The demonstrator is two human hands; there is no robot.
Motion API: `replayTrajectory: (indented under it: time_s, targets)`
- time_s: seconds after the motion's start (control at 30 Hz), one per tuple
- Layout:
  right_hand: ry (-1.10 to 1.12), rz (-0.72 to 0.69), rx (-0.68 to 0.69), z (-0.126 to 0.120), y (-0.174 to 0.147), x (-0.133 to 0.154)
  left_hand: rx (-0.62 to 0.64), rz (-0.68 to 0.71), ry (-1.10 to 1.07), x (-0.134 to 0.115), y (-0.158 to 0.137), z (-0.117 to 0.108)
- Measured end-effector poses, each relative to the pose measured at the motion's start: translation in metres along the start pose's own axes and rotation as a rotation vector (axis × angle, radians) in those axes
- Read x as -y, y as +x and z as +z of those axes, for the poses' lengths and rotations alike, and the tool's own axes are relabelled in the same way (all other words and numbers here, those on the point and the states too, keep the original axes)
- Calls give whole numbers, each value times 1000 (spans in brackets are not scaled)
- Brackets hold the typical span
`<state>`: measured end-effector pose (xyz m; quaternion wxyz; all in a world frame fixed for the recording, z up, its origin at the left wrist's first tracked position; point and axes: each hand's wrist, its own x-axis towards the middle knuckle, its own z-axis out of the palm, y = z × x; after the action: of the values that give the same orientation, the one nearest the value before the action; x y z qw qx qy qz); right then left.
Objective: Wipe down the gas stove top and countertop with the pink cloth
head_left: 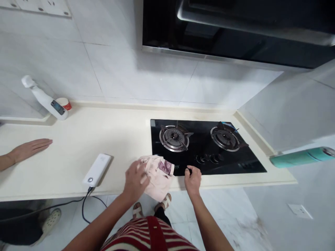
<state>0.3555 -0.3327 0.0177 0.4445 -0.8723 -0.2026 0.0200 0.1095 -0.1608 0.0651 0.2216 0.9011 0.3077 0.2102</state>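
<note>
My left hand is curled over the left side of a pale pink cloth-like item, its fingers bent onto the folds and slightly blurred. This crumpled item carries a purple printed patch and overlaps the stove's front left corner and the counter edge. At the front edge of the black gas stove, my right hand has its fingers curled in. A dark spot shows between thumb and forefinger; whether it is a held object or the stove surface is unclear.
Another person's hand lies flat on the counter at left. Nearby are a white power bank with a cable, a white bottle and a red-and-white cup. A green flask is at right; a range hood overhangs.
</note>
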Motion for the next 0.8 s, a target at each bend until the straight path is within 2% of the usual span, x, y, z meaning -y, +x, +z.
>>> replayTrajectory:
  time_s: [0.07, 0.13, 0.23, 0.33, 0.4, 0.47, 0.67, 0.73, 0.8]
  targets:
    - [-176, -126, -6, 9, -4, -8, 148, 81, 55, -14, -6, 32]
    - [-365, -255, -5, 22, -11, -12, 230, 113, 75, -29, -4, 62]
    - [-513, -342, -12, 33, -19, -17, 249, 99, 94, -44, 12, 93]
    - [-535, -351, -18, 33, -20, -23, 247, 148, 119, -44, 30, 104]
    - [-521, -351, -23, 30, -19, -26, 234, 197, 122, -35, 39, 101]
    - [-504, -349, -31, 29, -19, -28, 192, 184, 127, -19, 49, 89]
    - [-499, -327, -42, 31, -20, -24, 73, -204, 229, 60, 97, 26]
    - [-503, -326, -48, 31, -21, -22, 51, -255, 259, 77, 105, 10]
    - [-501, -329, -48, 31, -21, -21, 38, -265, 283, 81, 100, 3]
